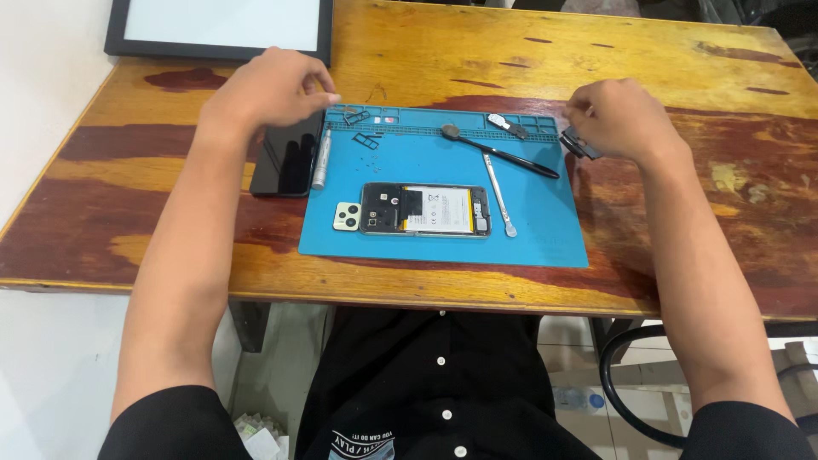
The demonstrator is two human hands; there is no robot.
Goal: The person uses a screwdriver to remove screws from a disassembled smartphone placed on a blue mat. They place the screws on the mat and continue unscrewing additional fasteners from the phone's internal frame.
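Note:
An opened phone [424,209] lies back-up in the middle of a blue repair mat [545,238], its battery and boards exposed. A pale camera cover piece [346,216] lies at its left end. My left hand [266,85] hovers over the mat's top left corner with fingertips pinched, close to small dark parts [358,117]; whether it holds anything I cannot tell. My right hand [620,115] is at the mat's top right corner, closed on a small dark part [581,145].
A black phone back panel [287,159] and a silver screwdriver [321,158] lie left of the mat. A black spudger [503,153] and a metal pry tool [498,194] rest on the mat. A framed white board [217,30] sits at the wooden table's far left.

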